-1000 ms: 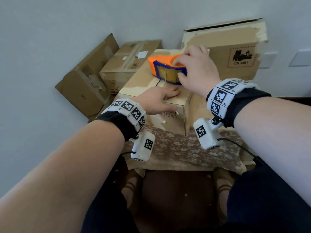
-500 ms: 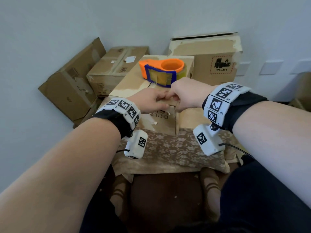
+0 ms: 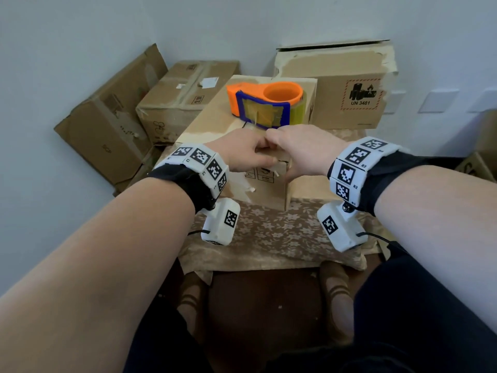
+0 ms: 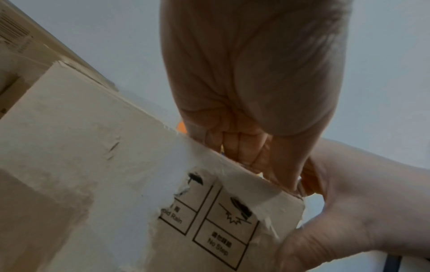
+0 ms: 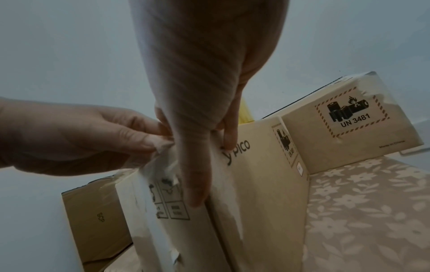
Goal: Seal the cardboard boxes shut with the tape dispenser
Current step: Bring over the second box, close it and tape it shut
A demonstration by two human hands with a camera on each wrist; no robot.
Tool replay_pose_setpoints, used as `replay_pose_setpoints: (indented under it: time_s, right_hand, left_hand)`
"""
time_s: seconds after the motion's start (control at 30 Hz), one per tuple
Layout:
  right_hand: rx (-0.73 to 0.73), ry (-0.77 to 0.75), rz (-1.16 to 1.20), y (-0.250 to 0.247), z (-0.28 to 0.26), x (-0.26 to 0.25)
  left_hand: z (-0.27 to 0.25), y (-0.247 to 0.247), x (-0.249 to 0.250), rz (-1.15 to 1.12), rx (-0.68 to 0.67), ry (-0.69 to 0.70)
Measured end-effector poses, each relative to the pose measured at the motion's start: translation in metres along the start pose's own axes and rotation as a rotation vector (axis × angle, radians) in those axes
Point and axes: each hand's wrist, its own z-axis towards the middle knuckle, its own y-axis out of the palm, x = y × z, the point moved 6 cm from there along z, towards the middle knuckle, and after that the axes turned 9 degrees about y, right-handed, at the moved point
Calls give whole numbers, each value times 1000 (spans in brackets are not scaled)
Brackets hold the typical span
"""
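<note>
The tape dispenser (image 3: 265, 103) rests on the box (image 3: 212, 122) top just beyond both hands, long axis crosswise, about equally near each; the left hand (image 3: 239, 152) pinches whitish film (image 5: 163, 162) at the near corner, while the right hand (image 3: 304, 149) presses that corner with straight fingers.

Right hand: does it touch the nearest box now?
Touching. The right wrist view shows the right hand with its thumb flat against the front face of the box.
</note>
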Motion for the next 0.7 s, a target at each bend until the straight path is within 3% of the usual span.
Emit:
replay_pose_setpoints:
  time_s: [0.5,0.7]
  right_hand:
    - [51,-50,34,-1,-2,-1]
    - [16,3,16,-2,-6,5]
  left_hand:
    - [-8,-1,-13,-65,-42,-7]
    - [-29,-16,-55,35,114,-220]
